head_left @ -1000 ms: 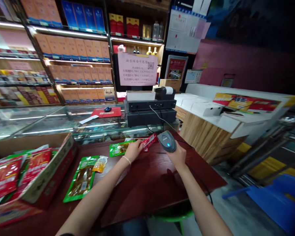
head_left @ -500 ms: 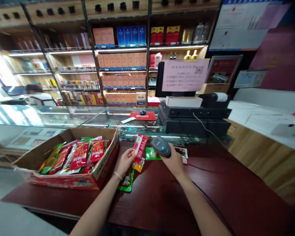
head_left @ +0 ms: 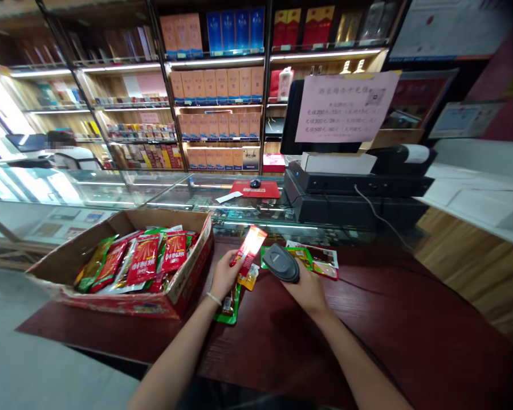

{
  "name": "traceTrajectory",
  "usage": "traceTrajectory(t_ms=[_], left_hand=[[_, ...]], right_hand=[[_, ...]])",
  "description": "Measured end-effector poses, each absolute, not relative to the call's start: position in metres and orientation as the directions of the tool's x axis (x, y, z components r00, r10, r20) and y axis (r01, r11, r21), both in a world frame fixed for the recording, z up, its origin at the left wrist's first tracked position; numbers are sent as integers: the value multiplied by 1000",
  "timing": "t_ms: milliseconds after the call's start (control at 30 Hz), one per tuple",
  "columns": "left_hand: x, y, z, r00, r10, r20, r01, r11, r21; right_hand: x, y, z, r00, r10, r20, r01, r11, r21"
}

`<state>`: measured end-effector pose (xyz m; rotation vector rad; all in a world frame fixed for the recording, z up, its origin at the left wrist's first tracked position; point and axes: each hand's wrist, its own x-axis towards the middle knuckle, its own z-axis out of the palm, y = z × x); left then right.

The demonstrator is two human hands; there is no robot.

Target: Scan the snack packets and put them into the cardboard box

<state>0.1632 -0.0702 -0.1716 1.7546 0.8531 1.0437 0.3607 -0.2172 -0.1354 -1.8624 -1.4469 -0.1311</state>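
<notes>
My left hand [head_left: 225,277] is closed on a red snack packet [head_left: 251,249], whose upper end is lit brightly. In my right hand [head_left: 306,288] is a dark barcode scanner [head_left: 281,262], its head pointed toward that packet. Below the left hand, a green-edged packet [head_left: 231,304] and a small orange packet [head_left: 250,277] lie on the dark red table. More packets, one green and yellow [head_left: 303,255] and one white-edged [head_left: 325,254], lie behind the scanner, which partly covers them.
An open cardboard box [head_left: 177,300] full of red and green packets [head_left: 143,259] stands left. Behind are a glass counter [head_left: 175,196], a mouse [head_left: 255,183] and a monitor with a pink notice [head_left: 346,108]. A person [head_left: 66,149] sits far left.
A bright light now falls on the red packet, and the scanner's blue light no longer shows. The view has tilted down slightly. Both hands keep their holds.
</notes>
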Motion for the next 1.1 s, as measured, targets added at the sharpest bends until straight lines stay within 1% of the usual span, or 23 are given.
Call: traceTrajectory(t_ms=[167, 267, 367, 467, 533, 633, 700, 767, 833, 900, 1000, 1033, 1100], left_hand=[[163, -70, -175, 391, 871, 298, 159, -383, 910], [166, -76, -167, 349, 872, 343, 191, -424, 885], [166, -88, -144, 292, 872, 393, 220, -461, 859], [155, -100, -106, 266, 858, 439, 271, -503, 820], [135, -105, -77, 277, 836, 473, 344, -546, 764], [90, -103, -39, 250, 805, 537, 512, -581, 633], [54, -95, -24, 168, 800, 576, 663, -524, 534], [19, -83, -18, 63, 800, 596, 804, -395, 445], [-9, -67, -22, 22, 813, 582, 872, -301, 387], [-28, -51, -32, 111, 855, 506, 877, -324, 355], [-38, -36, -51, 291, 886, 362, 836, -419, 354], [-37, -35, -55, 314, 885, 344, 828, -433, 357], [-26, -37, -58, 333, 870, 364, 814, -460, 356]], right_hand=[[359, -217, -134, 365, 772, 520, 868, -82, -489], [358, -217, -136, 387, 751, 535, 865, -95, -492], [356, -213, -136, 412, 715, 565, 860, -100, -500], [352, -206, -130, 417, 680, 603, 865, -92, -494], [347, -201, -123, 401, 672, 622, 879, -92, -467], [337, -193, -112, 354, 683, 639, 904, -75, -421], [328, -188, -107, 328, 699, 636, 913, -60, -404], [320, -182, -106, 307, 712, 632, 918, -46, -395], [312, -177, -108, 291, 716, 634, 922, -33, -387], [306, -173, -111, 279, 720, 635, 926, -26, -377], [304, -171, -114, 265, 731, 628, 931, -24, -365], [305, -171, -114, 262, 734, 626, 932, -25, -361], [311, -174, -114, 264, 734, 625, 936, -37, -351]])
